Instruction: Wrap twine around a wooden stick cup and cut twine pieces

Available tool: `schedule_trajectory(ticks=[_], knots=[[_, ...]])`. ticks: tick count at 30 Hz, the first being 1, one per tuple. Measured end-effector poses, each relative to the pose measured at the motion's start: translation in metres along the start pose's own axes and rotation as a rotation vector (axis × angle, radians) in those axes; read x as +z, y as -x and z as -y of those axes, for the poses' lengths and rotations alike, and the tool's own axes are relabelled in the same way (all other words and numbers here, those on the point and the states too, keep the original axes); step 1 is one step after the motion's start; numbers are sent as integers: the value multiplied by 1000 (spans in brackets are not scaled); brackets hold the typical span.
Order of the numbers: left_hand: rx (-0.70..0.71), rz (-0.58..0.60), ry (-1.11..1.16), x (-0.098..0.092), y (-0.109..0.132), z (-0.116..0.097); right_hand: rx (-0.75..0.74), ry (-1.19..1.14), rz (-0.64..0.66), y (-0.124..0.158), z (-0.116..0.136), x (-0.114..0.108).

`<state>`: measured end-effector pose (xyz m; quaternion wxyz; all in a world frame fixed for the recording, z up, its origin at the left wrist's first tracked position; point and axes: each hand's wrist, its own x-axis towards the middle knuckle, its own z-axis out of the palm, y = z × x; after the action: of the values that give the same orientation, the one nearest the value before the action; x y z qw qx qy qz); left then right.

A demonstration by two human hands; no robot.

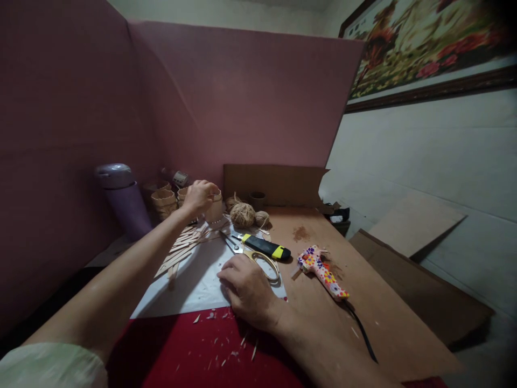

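At the back of the table, my left hand [201, 195] is closed over the rim of a small pale cup [215, 212] that looks built of wooden sticks. My right hand [250, 288] lies palm down and loosely open at the edge of the white sheet [189, 296], holding nothing. Just beyond it are scissors [275, 274] with gold handles and a black and yellow utility knife [266, 247]. Loose wooden sticks [180, 253] lie below my left forearm and hand. Similar cups [164, 203] stand to the left, partly hidden.
Balls of twine [242, 215] sit behind the knife. A flower-patterned glue gun [321, 272] with a black cord lies at right. A purple bottle [127, 205] stands at far left. Wood scraps litter the red cloth [194, 355]; a cardboard strip [278, 186] stands behind.
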<state>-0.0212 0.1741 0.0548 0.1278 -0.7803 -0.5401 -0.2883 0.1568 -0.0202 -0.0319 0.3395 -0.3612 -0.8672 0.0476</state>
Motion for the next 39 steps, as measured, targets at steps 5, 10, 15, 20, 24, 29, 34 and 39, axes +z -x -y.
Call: schedule_trajectory(ticks=[5,10,15,20,24,29,34,39], knots=[[-70,43,-101,5,2,-13,12,-2,9,-1,1,-2],[-40,81,-71,10,2,-5,3,19,17,-1,0,-2],[24,-80,-76,8,8,-27,-4,39,12,-1,0,0],[324,34,65,15,23,-86,-3,87,25,-1,0,0],[335,298,-3,30,34,-126,6,148,73,-2,0,-2],[129,376,3,51,38,-141,26,203,105,-3,1,-3],[53,372,106,46,31,-130,21,198,93,-2,-1,-2],[11,385,395,25,22,-118,92,148,3,-3,-5,-1]])
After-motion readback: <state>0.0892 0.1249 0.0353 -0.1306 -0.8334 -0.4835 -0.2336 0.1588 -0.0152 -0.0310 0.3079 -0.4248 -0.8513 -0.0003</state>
